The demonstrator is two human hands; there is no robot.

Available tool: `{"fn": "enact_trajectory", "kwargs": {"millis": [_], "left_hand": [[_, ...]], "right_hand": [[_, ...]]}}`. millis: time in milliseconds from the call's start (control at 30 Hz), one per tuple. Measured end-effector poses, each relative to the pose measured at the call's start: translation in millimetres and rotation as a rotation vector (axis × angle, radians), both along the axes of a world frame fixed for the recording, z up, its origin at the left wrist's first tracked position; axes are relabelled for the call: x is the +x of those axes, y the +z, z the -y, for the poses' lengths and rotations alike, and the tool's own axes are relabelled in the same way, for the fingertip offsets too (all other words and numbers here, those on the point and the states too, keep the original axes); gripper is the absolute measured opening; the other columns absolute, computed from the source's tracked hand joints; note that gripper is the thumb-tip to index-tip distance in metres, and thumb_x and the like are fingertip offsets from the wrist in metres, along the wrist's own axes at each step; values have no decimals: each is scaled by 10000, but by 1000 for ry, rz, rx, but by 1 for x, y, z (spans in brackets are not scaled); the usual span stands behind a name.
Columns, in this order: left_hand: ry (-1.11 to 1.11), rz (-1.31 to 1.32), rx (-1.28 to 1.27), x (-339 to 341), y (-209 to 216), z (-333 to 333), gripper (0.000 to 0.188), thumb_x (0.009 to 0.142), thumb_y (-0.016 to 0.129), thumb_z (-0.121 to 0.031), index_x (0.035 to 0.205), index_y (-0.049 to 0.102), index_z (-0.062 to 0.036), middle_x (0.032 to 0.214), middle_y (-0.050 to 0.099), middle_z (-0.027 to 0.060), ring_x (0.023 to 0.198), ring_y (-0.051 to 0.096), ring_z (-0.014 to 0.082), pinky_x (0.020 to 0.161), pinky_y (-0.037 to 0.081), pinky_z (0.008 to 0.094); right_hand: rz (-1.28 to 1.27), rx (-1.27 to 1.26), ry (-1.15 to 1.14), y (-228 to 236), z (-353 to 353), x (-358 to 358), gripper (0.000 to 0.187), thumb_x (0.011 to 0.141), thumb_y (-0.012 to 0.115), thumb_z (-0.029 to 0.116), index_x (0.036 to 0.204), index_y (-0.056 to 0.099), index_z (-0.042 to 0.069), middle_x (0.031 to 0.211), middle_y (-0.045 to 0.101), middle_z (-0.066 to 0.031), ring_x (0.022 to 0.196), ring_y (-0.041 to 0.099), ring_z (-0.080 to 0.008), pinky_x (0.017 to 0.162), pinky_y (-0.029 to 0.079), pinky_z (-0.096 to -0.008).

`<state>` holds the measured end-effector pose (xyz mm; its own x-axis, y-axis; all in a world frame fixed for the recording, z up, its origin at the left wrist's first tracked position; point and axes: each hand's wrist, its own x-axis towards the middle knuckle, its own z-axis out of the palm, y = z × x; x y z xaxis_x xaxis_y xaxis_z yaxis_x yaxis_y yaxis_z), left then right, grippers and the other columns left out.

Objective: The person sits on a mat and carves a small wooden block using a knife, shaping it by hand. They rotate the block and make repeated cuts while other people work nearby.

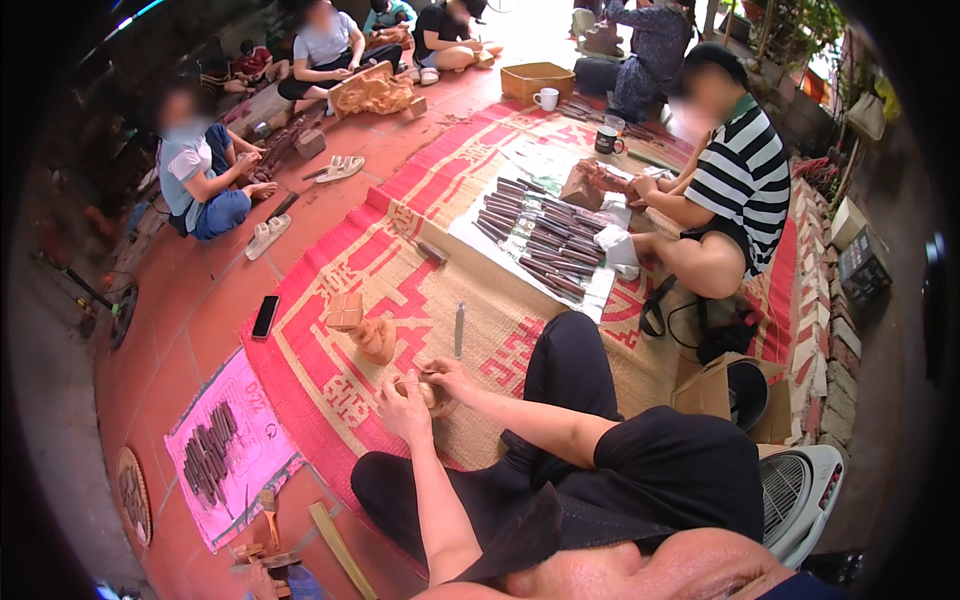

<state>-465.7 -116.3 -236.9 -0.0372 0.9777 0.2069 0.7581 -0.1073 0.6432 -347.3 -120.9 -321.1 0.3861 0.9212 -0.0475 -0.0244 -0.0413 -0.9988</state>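
My left hand is wrapped round a small light-brown wooden carving in front of my crossed legs. Against the carving's far right side, the fingers of my right hand are curled in; whether they pinch a small tool is hidden. Just beyond my hands, a larger carved wooden piece with a squared block end rests on the woven mat. A slim grey metal strip, like a file, lies to the right of it. Farther off is a dark wooden handle.
Several dark-handled tools cover a white cloth at the right, beside a person in a striped shirt working on wood. Left are a phone and a pink sheet with slim tools. A fan stands near right.
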Motion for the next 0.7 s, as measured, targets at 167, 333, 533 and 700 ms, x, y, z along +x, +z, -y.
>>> {"fn": "enact_trajectory", "kwargs": {"millis": [167,333,533,700], "left_hand": [[9,26,18,-3,-2,3,465,870,568,-530,1046,613,-102,1025,583,162,947,570,379,785,457,486],[0,-15,3,0,2,1,461,872,567,-527,1043,614,-102,1025,583,161,944,573,377,786,458,481],[-6,41,27,-5,-10,-2,469,872,565,-538,1040,612,-102,1008,576,159,947,559,360,802,447,473],[-6,44,-42,4,0,1,481,883,553,-540,1051,599,-92,998,571,157,953,556,341,821,434,448]], "right_hand": [[108,-159,39,13,6,17,226,794,689,241,905,675,44,963,682,-123,925,651,-228,804,491,-336],[-278,-23,128,22,4,-9,251,815,667,229,952,666,19,962,676,-132,931,637,-227,831,476,-314],[151,-99,26,6,-4,12,298,791,680,282,923,665,15,938,681,-158,935,651,-262,822,492,-338],[32,-25,49,-18,-9,-7,279,791,676,274,917,668,26,933,682,-159,943,650,-249,819,494,-346]]}}
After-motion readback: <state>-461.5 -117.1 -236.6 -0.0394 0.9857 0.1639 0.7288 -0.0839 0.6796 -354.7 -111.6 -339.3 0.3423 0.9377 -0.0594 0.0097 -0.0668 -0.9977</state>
